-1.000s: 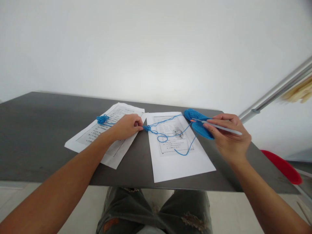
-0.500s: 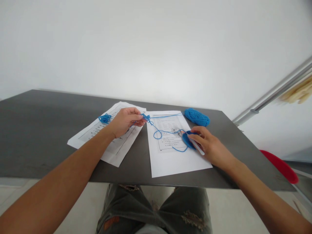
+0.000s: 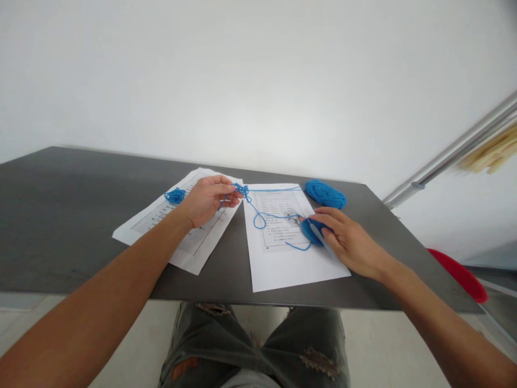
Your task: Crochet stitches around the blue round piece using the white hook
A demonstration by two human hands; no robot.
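Note:
My left hand (image 3: 208, 200) pinches a small blue crocheted piece (image 3: 241, 189) between thumb and fingers above the left sheet. A strand of blue yarn (image 3: 259, 221) hangs from it in a loose loop and runs over to my right hand (image 3: 343, 237). That hand is closed around a crochet hook (image 3: 323, 237) with a pale handle, low over a blue piece (image 3: 310, 231) on the right sheet. Its palm side is hidden. Beside its fingertips, a small item with orange on it (image 3: 299, 219) is too small to name.
A blue yarn skein (image 3: 325, 194) lies at the back right of the dark table (image 3: 81, 215). A small blue yarn bundle (image 3: 175, 196) rests on the left printed sheet (image 3: 189, 258). The right printed sheet (image 3: 283, 272) is under the yarn. A red seat (image 3: 456, 275) stands beyond the right edge.
My right hand has lowered slightly with the hook, whose handle is now closer to the blue piece. The yarn loop has narrowed. My left hand has barely moved.

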